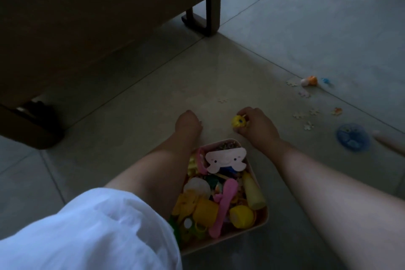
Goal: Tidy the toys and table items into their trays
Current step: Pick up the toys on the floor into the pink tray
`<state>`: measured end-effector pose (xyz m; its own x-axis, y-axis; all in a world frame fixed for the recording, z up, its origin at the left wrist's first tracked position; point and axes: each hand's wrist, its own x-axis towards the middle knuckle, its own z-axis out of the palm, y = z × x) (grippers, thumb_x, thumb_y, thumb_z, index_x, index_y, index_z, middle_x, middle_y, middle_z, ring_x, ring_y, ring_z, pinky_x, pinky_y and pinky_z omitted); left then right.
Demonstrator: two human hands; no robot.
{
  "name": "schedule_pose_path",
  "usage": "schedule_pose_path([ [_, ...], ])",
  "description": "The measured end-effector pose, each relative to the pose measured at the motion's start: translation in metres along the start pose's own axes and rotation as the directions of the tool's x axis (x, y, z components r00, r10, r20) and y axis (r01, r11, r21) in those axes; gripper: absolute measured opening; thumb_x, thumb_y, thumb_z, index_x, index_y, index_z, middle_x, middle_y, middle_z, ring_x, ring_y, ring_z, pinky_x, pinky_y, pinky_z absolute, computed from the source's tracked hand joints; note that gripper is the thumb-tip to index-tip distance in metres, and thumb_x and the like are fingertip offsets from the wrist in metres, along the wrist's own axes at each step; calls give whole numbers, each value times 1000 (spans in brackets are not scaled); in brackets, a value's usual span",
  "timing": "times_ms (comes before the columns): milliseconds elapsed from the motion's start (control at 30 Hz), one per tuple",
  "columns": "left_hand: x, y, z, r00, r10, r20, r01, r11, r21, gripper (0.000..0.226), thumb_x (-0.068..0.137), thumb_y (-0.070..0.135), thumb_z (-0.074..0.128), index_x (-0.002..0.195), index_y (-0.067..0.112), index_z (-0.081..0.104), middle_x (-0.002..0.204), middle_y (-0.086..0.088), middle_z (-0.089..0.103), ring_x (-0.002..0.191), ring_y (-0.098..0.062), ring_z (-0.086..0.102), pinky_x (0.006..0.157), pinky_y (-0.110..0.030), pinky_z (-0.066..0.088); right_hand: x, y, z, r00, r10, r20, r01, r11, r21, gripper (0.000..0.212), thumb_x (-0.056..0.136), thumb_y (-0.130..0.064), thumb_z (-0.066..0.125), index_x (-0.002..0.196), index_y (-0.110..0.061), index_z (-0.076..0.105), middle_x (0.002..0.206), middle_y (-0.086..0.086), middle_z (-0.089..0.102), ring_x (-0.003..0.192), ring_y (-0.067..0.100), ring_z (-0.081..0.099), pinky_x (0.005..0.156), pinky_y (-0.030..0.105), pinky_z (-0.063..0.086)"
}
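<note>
One yellow toy (right hand grips it), one tray.

This is looking like a room in a home, dimly lit. Large pale floor tiles are running across the view, and a dark wooden furniture piece is standing on a curved leg. Small children's toys and flower-shaped cut-outs are lying scattered on the floor, while a pink tray is sitting heaped with bright plastic playthings.
</note>
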<state>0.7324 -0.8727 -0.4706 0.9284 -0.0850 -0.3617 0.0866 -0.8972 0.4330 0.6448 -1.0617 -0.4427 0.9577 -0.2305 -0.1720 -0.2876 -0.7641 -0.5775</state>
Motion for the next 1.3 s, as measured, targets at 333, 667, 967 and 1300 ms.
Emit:
schedule_pose_path([
  [333, -30, 11, -48, 977, 210, -28, -208, 930, -304, 5, 91, 7, 58, 88, 9, 55, 75, -14, 53, 52, -16, 47, 48, -22, 44, -26, -33, -1, 993, -82, 83, 63, 975, 212, 32, 83, -46, 67, 107, -26, 58, 98, -1, 60, 87, 16, 60, 69, 29, 46],
  [667, -104, -49, -97, 829, 72, 554, -16, 994, -106, 15, 83, 5, 72, 97, 4, 65, 77, -8, 62, 67, -15, 60, 67, -30, 58, -82, -91, 24, 930, -170, 326, 87, 963, 256, 37, 88, -54, 57, 85, -18, 65, 81, 2, 64, 78, 18, 61, 70, 32, 46],
  [967, -117, -48, -111, 876, 130, 464, -109, 991, -72, 20, 97, 13, 53, 107, 4, 67, 90, -9, 66, 67, -15, 61, 63, -23, 46, -78, -108, 34, 992, -61, 112, 19, 941, 338, 49, 97, -53, 42, 79, -19, 72, 68, -9, 59, 79, 18, 60, 86, 37, 49],
  [1300, -116, -9, -83, 911, 307, 275, -340, 937, 83, 23, 94, 15, 55, 110, 7, 70, 110, -10, 69, 90, -21, 63, 72, -21, 44, -21, -36, 13, 890, 383, -247, -370, 924, 100, 40, 88, -15, 51, 127, -21, 53, 133, 17, 43, 122, 37, 43, 101, 38, 38],
])
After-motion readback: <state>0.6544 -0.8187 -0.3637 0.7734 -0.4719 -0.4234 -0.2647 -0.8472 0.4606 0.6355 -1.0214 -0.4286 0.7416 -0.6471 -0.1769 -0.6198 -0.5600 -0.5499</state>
